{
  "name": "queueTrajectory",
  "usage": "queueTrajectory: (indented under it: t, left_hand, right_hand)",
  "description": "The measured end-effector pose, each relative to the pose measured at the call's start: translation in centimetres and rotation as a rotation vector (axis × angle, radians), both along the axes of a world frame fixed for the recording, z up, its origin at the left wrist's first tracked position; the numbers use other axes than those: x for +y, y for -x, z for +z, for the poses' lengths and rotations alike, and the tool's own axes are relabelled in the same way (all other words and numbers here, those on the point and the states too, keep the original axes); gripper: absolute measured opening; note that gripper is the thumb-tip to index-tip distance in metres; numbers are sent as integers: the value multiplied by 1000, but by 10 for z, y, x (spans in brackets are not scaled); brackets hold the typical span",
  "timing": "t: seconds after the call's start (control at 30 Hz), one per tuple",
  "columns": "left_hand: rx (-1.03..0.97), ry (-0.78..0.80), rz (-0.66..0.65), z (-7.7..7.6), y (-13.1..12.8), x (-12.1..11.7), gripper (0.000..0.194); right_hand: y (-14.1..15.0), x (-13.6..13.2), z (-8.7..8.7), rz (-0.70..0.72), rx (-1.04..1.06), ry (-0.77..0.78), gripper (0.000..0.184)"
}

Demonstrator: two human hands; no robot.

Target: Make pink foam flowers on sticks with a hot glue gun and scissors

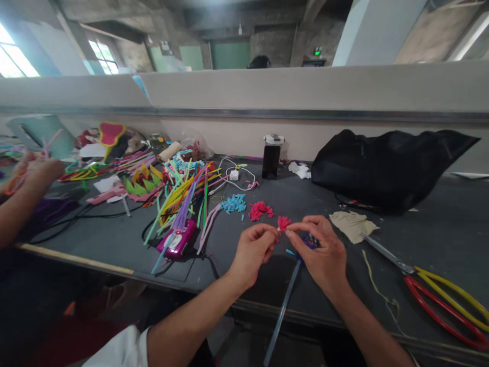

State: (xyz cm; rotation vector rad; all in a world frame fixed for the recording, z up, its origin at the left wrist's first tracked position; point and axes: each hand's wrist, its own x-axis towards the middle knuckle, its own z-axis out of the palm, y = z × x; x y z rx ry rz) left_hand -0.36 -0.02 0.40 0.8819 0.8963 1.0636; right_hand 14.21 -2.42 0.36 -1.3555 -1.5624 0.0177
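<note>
A small red fuzzy flower (283,223), made of short pipe-cleaner pieces, is held up between my hands above the dark table. My left hand (252,254) is closed in a pinch at the left of its pale base. From the other side, my right hand (323,250) pinches it between thumb and fingers. Partly hidden behind my right hand lies a blue glue gun (307,241), with a long clear glue stick (284,308) reaching over the table edge. Just beyond are piles of cut red pieces (260,210) and cut blue pieces (233,203).
Scissors (410,270) with red and yellow handles lie at right by a beige cloth (353,226). A black bag (382,168) stands behind. Left are colored pipe cleaners (183,204), a magenta device (178,239), and a co-worker's hands (38,171). A phone (271,160) stands at back.
</note>
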Motion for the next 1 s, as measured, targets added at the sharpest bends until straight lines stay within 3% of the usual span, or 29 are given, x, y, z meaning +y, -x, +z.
queueTrajectory:
  t: [0.47,0.67,1.0]
  left_hand:
    - [-86,32,-77,0,2,0,13]
    - [-45,-41,-76,3,1,-2,15]
    - [-42,-35,-57,4,0,-2,14]
  right_hand:
    - [4,0,-5,-23,40,-1,10]
    - [4,0,-5,-19,63,17,11]
    - [4,0,-7,-21,87,18,11]
